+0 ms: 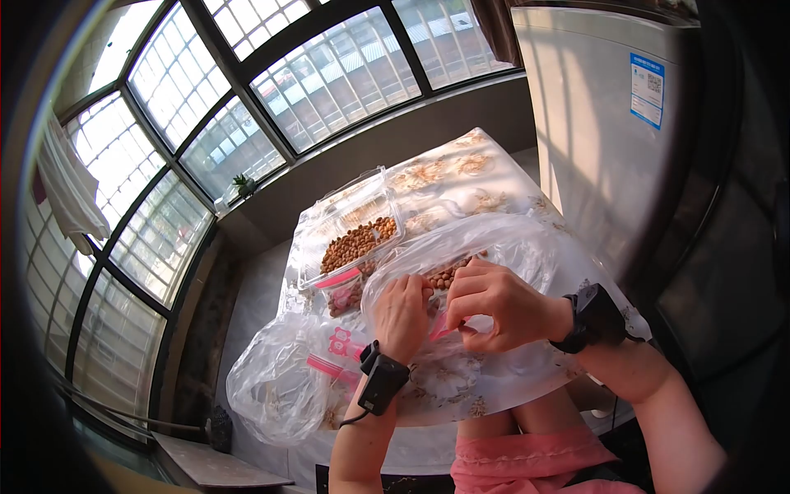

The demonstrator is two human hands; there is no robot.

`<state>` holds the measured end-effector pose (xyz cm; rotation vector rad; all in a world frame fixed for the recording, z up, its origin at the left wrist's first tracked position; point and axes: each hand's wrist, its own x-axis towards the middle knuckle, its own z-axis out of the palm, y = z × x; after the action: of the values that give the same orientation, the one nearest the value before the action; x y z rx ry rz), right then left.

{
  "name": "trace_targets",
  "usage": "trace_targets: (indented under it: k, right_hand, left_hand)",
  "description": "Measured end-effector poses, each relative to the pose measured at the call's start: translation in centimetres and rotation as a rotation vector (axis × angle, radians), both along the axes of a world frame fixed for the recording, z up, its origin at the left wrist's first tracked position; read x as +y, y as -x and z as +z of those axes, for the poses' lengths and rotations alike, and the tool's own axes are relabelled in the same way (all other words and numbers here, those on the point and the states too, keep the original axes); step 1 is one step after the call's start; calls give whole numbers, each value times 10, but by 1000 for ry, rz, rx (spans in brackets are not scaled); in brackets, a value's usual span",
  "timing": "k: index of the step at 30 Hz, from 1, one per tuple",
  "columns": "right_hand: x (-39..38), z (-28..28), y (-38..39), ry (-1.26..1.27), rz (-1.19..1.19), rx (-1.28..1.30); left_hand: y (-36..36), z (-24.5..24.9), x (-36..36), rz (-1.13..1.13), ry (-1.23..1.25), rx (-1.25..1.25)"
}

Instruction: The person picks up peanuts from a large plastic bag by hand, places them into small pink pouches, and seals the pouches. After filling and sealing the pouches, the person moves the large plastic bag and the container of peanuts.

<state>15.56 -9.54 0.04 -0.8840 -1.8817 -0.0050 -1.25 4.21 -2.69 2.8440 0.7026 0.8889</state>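
Observation:
My left hand [401, 317] is closed, its fingertips at the edge of a small clear zip bag with a pink strip [442, 329]. From the other side, my right hand [504, 305] pinches the same bag with bent fingers. Just beyond my fingers, round brown nuts [448, 276] lie in a large clear plastic bag [502, 239]. A filled zip bag with a pink top [341, 295] rests left of it, against a clear plastic box [397, 216] holding a heap of brown nuts [355, 244]. My fingers hide part of the held bag.
Flat pink-printed zip bags [346, 342] lie by my left wrist, partly on a crumpled clear plastic bag [276, 383] hanging over the table's left edge. A flowered cloth covers the table [473, 152]. A white cabinet-like appliance [592, 107] stands right; barred windows [337, 82] are behind.

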Motion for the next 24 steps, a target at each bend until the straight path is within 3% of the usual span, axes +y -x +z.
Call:
trace_targets:
  k: [4, 10, 24]
  right_hand:
    - [0, -2, 1, -56, -69, -145]
    - [-1, 0, 1, -85, -86, -175]
    - [-1, -3, 2, -72, -152, -253]
  left_hand:
    - [-3, 11, -9, 26, 111, -104]
    - [-3, 25, -12, -62, 111, -308]
    - [-2, 27, -15, -210, 242, -510]
